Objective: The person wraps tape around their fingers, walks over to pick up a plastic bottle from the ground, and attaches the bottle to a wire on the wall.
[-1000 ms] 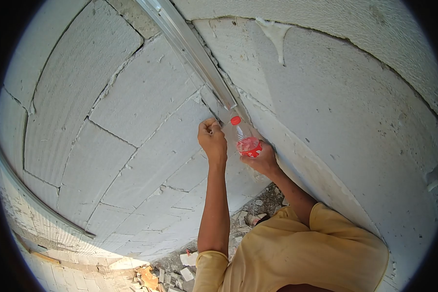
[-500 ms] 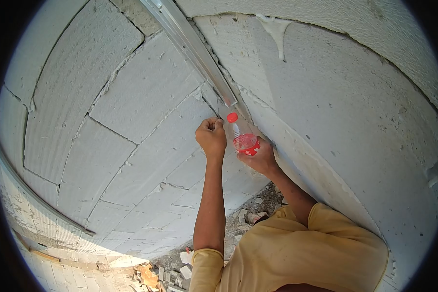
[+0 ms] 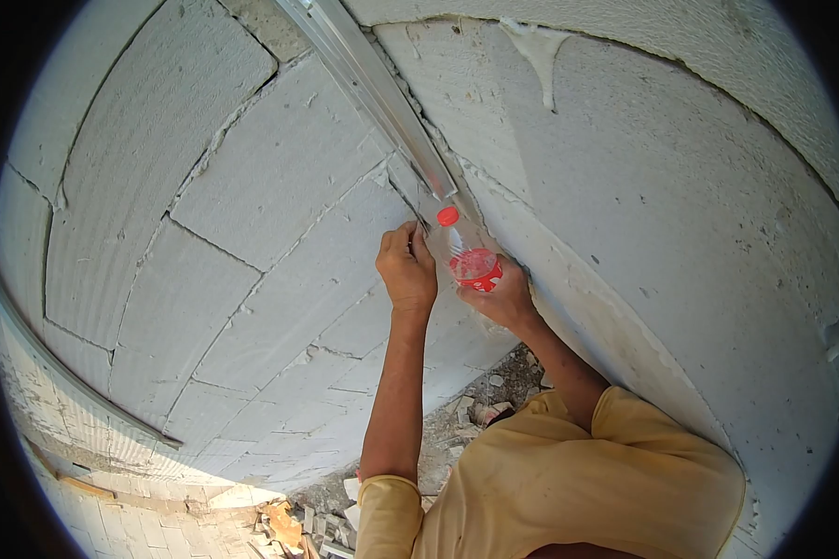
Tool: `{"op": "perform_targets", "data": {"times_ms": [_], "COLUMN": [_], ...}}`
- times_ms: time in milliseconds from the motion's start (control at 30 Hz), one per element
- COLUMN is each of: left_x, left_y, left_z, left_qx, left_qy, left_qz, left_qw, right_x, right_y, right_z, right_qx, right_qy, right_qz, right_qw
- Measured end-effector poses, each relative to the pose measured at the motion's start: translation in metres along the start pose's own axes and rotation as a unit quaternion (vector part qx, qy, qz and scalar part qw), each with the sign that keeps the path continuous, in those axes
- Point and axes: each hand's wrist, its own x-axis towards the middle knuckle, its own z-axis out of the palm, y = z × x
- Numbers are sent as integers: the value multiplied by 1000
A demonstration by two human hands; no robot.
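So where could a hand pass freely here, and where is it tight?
Free: the bare block wall left of the left hand. Crowded: the corner, where the right hand holds the bottle under the metal rail; rubble covers the floor.

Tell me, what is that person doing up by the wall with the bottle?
A person in a yellow shirt reaches into the corner of a block wall. The right hand holds a clear bottle with a red cap, tipped up under a metal strip. The left hand is closed beside it, against the wall.
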Motion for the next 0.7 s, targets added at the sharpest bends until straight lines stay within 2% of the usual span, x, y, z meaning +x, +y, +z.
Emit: {"op": "perform_targets", "data": {"times_ms": [33, 100, 133, 167, 200, 233, 300, 333, 400, 433, 500, 633, 700], "left_x": [-3, -3, -1, 10, 16, 17, 21, 19, 15, 15, 18, 19, 24], "left_y": [-3, -2, -6, -1, -2, -8, -17, -17, 1, 5, 7, 12, 15], "left_z": [2, 5, 3, -7, -14, -18, -22, -20, -24, -25, -28, -33, -38], "left_qx": [1, -156, -156, -307, -436, -435, -525, -526, -321, -321, -203, -198, -336], "left_qy": [0, -26, -28, -79, -123, -123, -161, -164, -150, -151, -148, -115, -119], "left_qz": [-1, -198, -198, -381, -538, -539, -595, -594, -520, -521, -379, -348, -440], "left_qw": [1000, 967, 967, 869, 711, 711, 586, 587, 778, 777, 891, 909, 824], "right_x": [0, 1, 1, 1, 1, 0, 1, 3, 4, 3, 6, 11, 13], "right_y": [1, 3, 5, 6, 7, 7, 7, 8, 14, 19, 23, 20, 16], "right_z": [0, 1, 1, 1, 0, 0, 0, 0, 1, 2, 7, 12, 14], "right_qx": [0, -18, -18, -34, -51, -51, -33, -32, -103, -104, -109, -124, -118], "right_qy": [-1, 5, 7, -3, -13, -14, -11, -8, -22, -21, -46, -67, -59], "right_qz": [0, -13, -12, 2, 15, 16, 17, 16, 43, 45, 36, 71, 39], "right_qw": [1000, 1000, 1000, 999, 999, 998, 999, 999, 993, 993, 992, 987, 990]}}
